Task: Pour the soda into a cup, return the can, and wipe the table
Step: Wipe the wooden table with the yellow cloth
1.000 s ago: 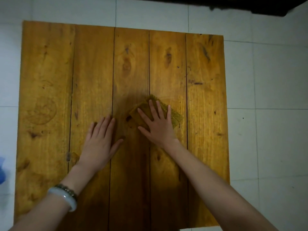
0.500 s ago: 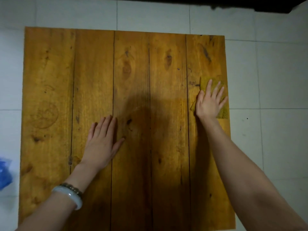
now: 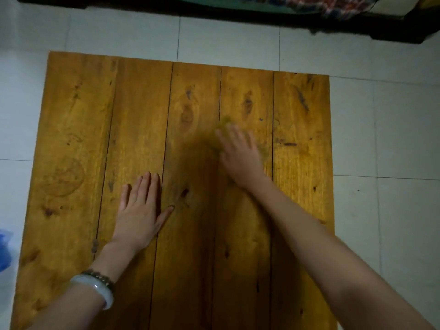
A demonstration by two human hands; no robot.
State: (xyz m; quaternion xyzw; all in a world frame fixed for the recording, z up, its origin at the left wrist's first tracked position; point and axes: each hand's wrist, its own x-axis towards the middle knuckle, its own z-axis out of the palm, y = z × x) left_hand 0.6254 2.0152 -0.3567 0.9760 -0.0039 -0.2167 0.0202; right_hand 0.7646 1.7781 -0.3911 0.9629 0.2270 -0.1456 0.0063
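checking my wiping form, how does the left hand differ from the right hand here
The left hand lies flat on the bare brown wooden plank table; the right hand presses an olive-green cloth. The left hand looks sharp, the right hand blurred. The left wrist wears a pale bangle; the right wrist is bare. Both are palm down with straight fingers.

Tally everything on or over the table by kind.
Hands: 2, left hand, right hand.
Cloths: 1, cloth under the right hand, blurred.
Bracelets: 2, pale bangle and dark band, left wrist.
Total: 5.
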